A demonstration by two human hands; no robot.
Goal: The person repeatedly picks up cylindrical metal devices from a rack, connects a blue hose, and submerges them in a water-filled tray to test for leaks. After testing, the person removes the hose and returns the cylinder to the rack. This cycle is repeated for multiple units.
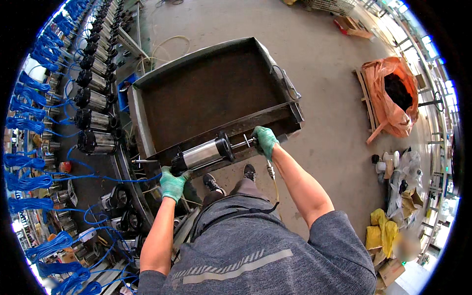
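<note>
Left hand (173, 183), green-gloved, fingers clenched round black end of cylindrical steel pump motor (202, 154). Right hand (265, 140) grips its shaft end. Motor held level over front rim of empty metal cart tray (147, 132). Similar motors with blue cables (29, 162) ranked at left.

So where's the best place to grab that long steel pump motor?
Probably at both ends, from either side, as here: the left hand cups the black end cap, the right hand takes the thin shaft end. The pump motor lies lengthwise across the metal cart's rim.
</note>
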